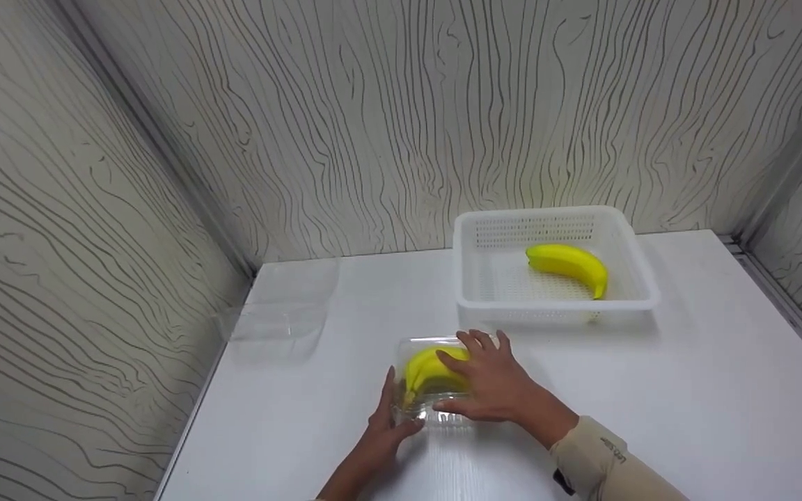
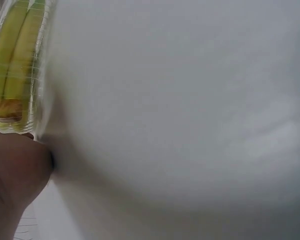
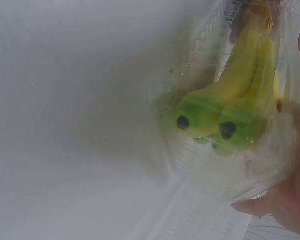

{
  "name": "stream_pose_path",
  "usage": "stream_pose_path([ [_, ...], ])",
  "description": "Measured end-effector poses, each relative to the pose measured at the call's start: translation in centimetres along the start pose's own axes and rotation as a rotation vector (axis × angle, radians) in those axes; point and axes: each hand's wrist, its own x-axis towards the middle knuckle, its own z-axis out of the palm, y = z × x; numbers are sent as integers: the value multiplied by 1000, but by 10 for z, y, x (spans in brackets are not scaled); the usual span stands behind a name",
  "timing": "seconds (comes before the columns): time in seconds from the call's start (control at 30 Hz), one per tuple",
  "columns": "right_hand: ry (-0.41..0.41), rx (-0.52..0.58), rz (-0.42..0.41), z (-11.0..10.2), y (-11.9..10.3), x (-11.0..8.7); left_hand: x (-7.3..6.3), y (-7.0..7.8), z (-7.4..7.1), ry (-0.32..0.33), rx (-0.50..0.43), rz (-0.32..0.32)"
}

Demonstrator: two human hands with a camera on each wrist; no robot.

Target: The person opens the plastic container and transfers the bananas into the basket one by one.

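Observation:
A clear plastic clamshell box [image 1: 436, 412] with yellow bananas [image 1: 423, 365] inside stands on the white table in the head view. My left hand [image 1: 386, 430] holds its near left corner, thumb at the front and fingers along the left side. Over its right part my right hand [image 1: 498, 383] is spread, fingers across the lid towards the back edge and thumb at the front. In the right wrist view, dark-tipped green banana ends [image 3: 215, 120] show through the plastic. Brown stem ends [image 2: 7, 110] of the bananas appear in the left wrist view.
A white perforated basket [image 1: 557, 305] stands at the back right with one banana [image 1: 568, 264] in it. Another clear, open plastic box [image 1: 279, 320] lies at the table's left edge. Wood-patterned walls [image 1: 373, 125] enclose the white table [image 1: 289, 431].

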Motion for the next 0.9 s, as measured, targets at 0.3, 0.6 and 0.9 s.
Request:
stream_pose_path([
  [0.3,0,23,3,-4,2,3,0,-6,-3,-64,-99,121],
  [0.6,15,14,15,-2,1,2,2,-3,0,-37,-57,57],
  [0.9,3,17,17,-2,1,1,1,-3,1,-9,4,54],
])
